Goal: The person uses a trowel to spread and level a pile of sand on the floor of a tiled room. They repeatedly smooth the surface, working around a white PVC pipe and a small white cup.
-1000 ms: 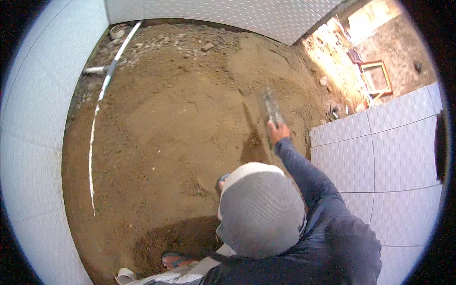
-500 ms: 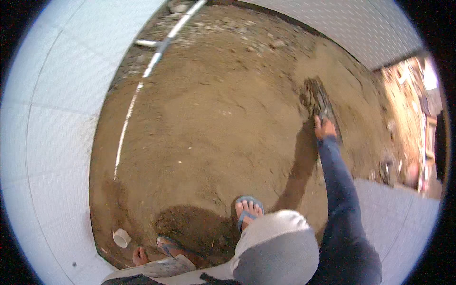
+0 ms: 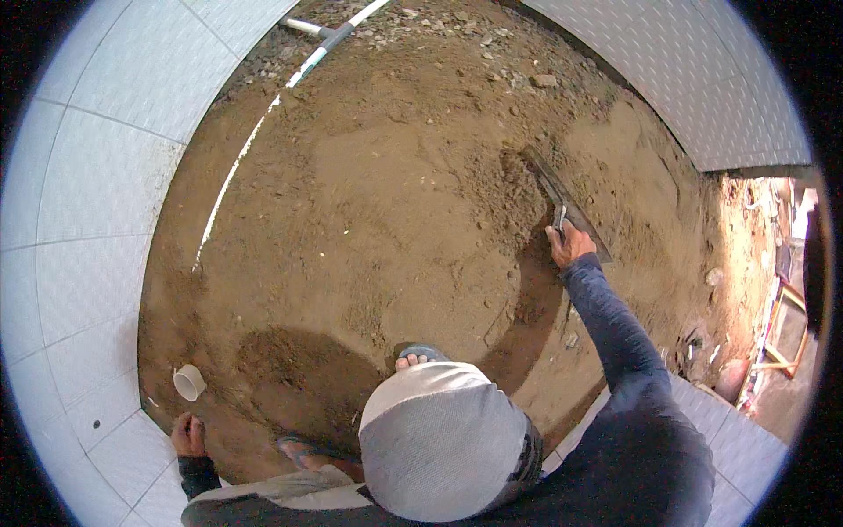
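One trowel [image 3: 572, 213], gripped in your right hand [image 3: 572, 245], now slants more beside loose soil [image 3: 514, 189]; left hand [image 3: 189, 436], hold unclear.

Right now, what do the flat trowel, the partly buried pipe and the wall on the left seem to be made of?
Trowel: probably metal, dull dark grey, judging by its thin, flat, straight-edged blade.
Pipe: likely plastic, smooth and white, with a grey fitting that looks plastic too.
Left wall: seemingly ceramic tile, pale and faintly patterned, given its grid of thin lines; panels can't be ruled out.
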The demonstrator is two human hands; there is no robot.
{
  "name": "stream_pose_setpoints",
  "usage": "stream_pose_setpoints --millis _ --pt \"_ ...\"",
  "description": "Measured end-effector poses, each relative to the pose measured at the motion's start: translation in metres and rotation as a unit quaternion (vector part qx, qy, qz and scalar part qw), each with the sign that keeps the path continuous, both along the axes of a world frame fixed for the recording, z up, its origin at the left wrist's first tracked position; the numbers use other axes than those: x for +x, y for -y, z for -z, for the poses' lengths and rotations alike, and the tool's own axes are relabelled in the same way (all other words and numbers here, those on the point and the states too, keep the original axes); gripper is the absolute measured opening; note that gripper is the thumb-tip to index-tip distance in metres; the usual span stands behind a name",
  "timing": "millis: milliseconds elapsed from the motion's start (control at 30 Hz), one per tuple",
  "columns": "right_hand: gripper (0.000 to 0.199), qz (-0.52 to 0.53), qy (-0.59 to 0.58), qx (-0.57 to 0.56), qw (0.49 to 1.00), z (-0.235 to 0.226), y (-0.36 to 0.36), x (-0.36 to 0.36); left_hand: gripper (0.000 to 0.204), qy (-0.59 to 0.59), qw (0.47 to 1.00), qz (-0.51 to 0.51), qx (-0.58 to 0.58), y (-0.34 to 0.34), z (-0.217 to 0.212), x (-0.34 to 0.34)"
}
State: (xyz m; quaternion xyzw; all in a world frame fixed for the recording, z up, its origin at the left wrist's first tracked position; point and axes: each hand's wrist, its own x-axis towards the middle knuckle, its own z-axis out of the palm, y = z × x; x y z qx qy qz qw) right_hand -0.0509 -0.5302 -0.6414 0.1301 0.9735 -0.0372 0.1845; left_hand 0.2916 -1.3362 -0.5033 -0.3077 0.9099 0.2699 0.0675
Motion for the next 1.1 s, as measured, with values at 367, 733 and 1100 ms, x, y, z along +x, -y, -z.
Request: stream_pose_setpoints --millis 367,733,1100 --pt "0.054 0.29 -0.016 -0.38 0.878 0.024 -0.017 0.014 0.029 0.082 0.995 0.05 -0.012 -0.013 0.074 0.024" --pt "0.047 0.148 0.064 -0.442 0.882 0.02 0.117 0.033 0.045 0.056 0.998 -0.035 -0.024 0.029 0.183 0.18" --pt "0.041 0.171 0.155 -0.51 0.829 0.005 0.146 0.043 0.043 0.07 0.985 -0.151 -0.045 0.024 0.235 0.253"
